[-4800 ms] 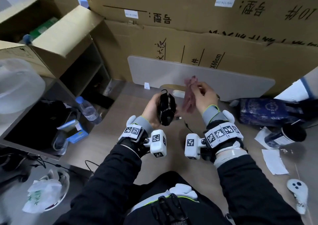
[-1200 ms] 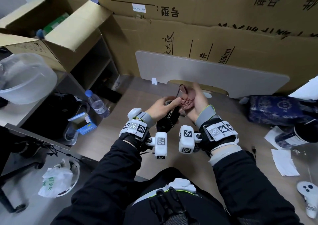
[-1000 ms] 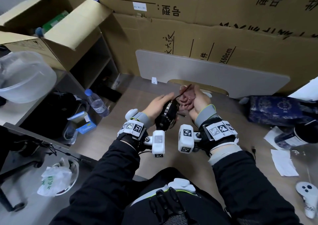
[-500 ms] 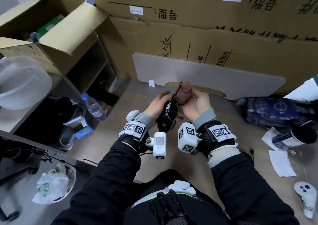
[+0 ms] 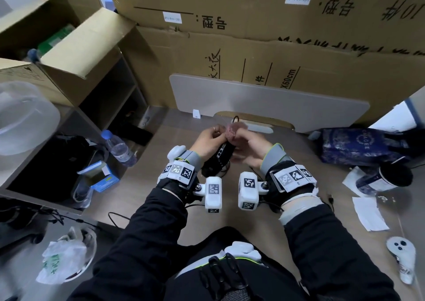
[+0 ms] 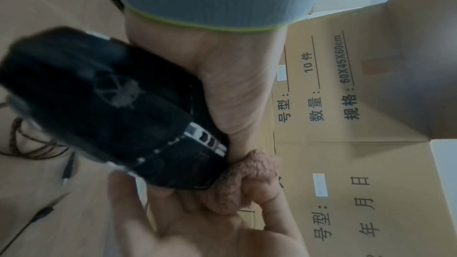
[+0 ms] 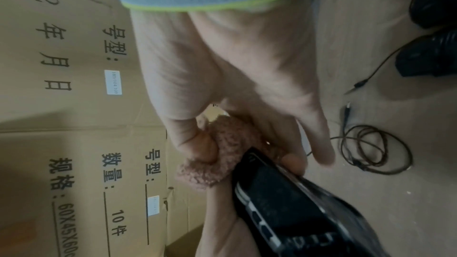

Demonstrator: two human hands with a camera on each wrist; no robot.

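A black computer mouse (image 5: 218, 158) is held above the wooden desk, gripped from the side by my left hand (image 5: 212, 135). Its thin cable (image 5: 235, 118) loops up past the front end. My right hand (image 5: 243, 139) pinches a bunched pink fuzzy cloth (image 5: 232, 131) and presses it against the mouse's front end. In the left wrist view the mouse (image 6: 111, 105) lies in the palm with the cloth (image 6: 242, 183) at its tip. In the right wrist view the thumb and fingers close on the cloth (image 7: 222, 153) above the mouse (image 7: 296, 212).
A grey board (image 5: 264, 103) leans on cardboard boxes behind the desk. To the left are a water bottle (image 5: 119, 149) and a blue box (image 5: 103, 178). On the right lie a dark blue bag (image 5: 358, 146), a cup (image 5: 386, 178), paper sheets (image 5: 370, 213) and a white controller (image 5: 402, 259). A coiled cable (image 7: 371, 149) rests on the desk.
The cloth, hanging loose from my right hand earlier, is now bunched against the mouse's front. Both hands have shifted slightly forward while staying together on the mouse.
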